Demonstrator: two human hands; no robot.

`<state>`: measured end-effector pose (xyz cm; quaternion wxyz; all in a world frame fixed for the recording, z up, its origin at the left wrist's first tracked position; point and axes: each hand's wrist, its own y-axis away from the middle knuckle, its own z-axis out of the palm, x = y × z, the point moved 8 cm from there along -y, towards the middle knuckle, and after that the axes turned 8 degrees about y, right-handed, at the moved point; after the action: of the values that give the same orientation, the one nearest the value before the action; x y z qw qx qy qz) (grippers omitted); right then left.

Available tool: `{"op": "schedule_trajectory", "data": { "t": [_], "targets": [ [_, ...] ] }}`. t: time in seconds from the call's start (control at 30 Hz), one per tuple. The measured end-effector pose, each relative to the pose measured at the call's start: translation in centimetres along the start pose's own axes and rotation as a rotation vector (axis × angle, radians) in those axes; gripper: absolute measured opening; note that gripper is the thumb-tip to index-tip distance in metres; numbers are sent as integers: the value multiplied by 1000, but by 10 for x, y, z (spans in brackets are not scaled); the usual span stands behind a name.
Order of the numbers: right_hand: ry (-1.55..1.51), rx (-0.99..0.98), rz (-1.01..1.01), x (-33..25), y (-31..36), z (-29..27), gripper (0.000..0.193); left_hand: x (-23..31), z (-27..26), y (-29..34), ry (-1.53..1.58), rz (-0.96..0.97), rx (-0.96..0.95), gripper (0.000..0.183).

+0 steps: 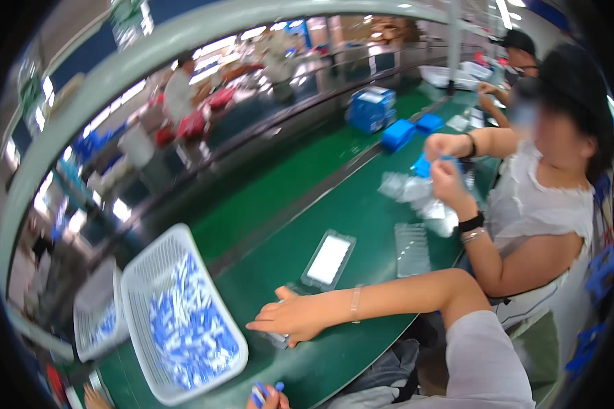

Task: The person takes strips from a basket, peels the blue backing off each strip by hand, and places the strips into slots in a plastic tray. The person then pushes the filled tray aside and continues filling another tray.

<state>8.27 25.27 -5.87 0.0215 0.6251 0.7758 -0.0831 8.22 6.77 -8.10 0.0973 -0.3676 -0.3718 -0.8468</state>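
My right hand (290,319) reaches across the green work surface, palm down with its fingers stretched out. It rests on a clear plastic tray (278,338), which it mostly covers. At the lower edge, my left hand (271,399) is closed around small blue-and-white pieces (258,394); their exact kind is too small to tell. To the left of my right hand stands a white plastic basket (241,341) heaped with similar blue-and-white pieces (191,327). Just beyond my right wrist lies a clear tray with a white insert (329,259).
An empty-looking clear tray (412,249) lies farther right. A co-worker (539,191) there handles something blue above clear packaging (416,191). Blue boxes (372,109) stand beyond. A second basket (101,313) and another person's hand (97,397) are at left.
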Motion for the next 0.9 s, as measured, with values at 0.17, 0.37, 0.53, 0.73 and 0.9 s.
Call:
{"op": "schedule_trajectory", "data": {
  "t": [0.17, 0.37, 0.53, 0.73, 0.9],
  "targets": [
    [377, 151, -31, 38, 22, -24, 71, -2, 0, 7, -62, 6, -14, 7],
    [1002, -84, 428, 93, 189, -57, 12, -20, 31, -9, -8, -104, -170, 7],
    [932, -264, 206, 81, 228, -41, 44, -17, 55, -21, 42, -139, -174, 8],
    [289, -196, 189, 9, 140, -40, 65, -31, 26, -35, 281, -60, -74, 4],
    [-11, 51, 238, -30, 69, -34, 54, -15, 28, -36, 364, -47, -135, 7]
  ]
}}
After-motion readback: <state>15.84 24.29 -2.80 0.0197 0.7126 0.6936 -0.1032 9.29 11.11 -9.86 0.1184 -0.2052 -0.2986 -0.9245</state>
